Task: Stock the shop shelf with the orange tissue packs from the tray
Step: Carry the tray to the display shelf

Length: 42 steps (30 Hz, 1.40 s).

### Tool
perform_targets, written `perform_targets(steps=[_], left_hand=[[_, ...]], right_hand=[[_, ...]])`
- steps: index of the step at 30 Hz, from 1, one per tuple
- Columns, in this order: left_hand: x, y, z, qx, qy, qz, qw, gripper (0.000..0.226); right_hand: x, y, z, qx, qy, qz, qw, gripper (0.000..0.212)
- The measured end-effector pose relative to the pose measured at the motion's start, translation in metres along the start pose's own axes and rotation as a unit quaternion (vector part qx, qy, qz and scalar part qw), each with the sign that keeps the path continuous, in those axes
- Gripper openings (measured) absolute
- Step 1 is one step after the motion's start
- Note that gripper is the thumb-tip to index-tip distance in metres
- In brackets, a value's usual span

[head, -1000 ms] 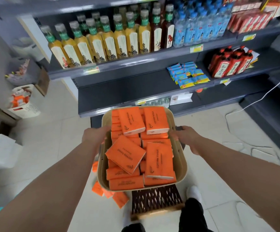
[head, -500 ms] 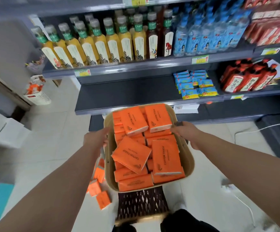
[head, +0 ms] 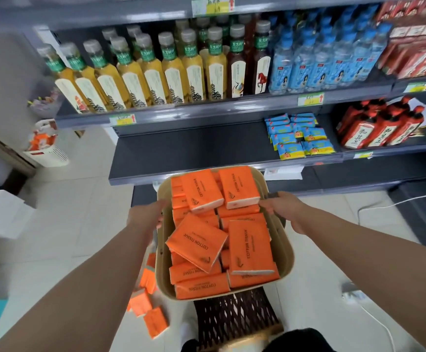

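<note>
A beige tray (head: 281, 240) piled with several orange tissue packs (head: 196, 241) is held up in front of me. My left hand (head: 147, 214) grips its left rim and my right hand (head: 283, 208) grips its right rim. The tray's far edge lies just before the dark grey shop shelf (head: 181, 153), whose left stretch is bare. More orange packs (head: 145, 298) lie on the floor under my left arm.
Yellow tea bottles (head: 140, 74) and blue water bottles (head: 321, 62) fill the shelf above. Blue snack packs (head: 295, 135) and red bottles (head: 379, 125) sit on the right of the middle shelf. A dark lattice stool (head: 234, 318) stands below the tray. A white cable (head: 384, 204) crosses the floor.
The view has closed in on the shelf and risen slightly. Both hands keep their hold on the tray, which now sits nearer the middle shelf's edge.
</note>
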<state>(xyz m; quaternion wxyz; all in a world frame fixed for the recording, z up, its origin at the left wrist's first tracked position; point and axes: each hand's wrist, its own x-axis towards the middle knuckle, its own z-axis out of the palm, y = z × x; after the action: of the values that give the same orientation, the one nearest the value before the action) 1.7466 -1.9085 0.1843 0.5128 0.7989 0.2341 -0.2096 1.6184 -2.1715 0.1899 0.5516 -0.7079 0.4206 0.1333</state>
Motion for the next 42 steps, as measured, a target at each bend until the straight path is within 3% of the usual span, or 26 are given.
perform_targets(steps=[7,10,17,24,31,35,38,42], left_hand=[[0.049,0.032,0.013,0.075,0.012,0.056,0.996,0.034],[0.054,0.040,0.034,0.066,0.042,0.057,0.995,0.033],[0.046,0.055,0.098,0.006,0.098,0.007,0.995,0.026],[0.065,0.057,0.136,0.012,0.101,-0.023,0.994,0.028],[0.104,0.043,0.158,0.062,0.007,-0.026,0.998,0.024],[0.123,0.044,0.170,0.099,-0.045,-0.053,0.993,0.022],[0.133,0.041,0.182,0.107,-0.057,-0.067,0.990,0.027],[0.137,0.027,0.192,0.120,-0.047,-0.084,0.988,0.026]], right_hand=[[0.043,-0.015,0.015,0.022,-0.001,-0.029,0.999,0.031],[0.071,-0.012,0.001,0.021,-0.027,-0.040,0.999,0.036],[0.130,-0.032,-0.059,0.016,-0.106,-0.045,0.993,0.032],[0.177,-0.053,-0.084,0.021,-0.117,-0.048,0.992,0.034],[0.174,-0.019,-0.076,0.060,-0.059,0.018,0.996,0.036],[0.179,-0.001,-0.069,0.057,-0.011,0.050,0.997,0.012],[0.196,0.010,-0.068,0.049,0.009,0.084,0.995,0.024],[0.209,0.018,-0.067,0.036,-0.005,0.096,0.995,0.013]])
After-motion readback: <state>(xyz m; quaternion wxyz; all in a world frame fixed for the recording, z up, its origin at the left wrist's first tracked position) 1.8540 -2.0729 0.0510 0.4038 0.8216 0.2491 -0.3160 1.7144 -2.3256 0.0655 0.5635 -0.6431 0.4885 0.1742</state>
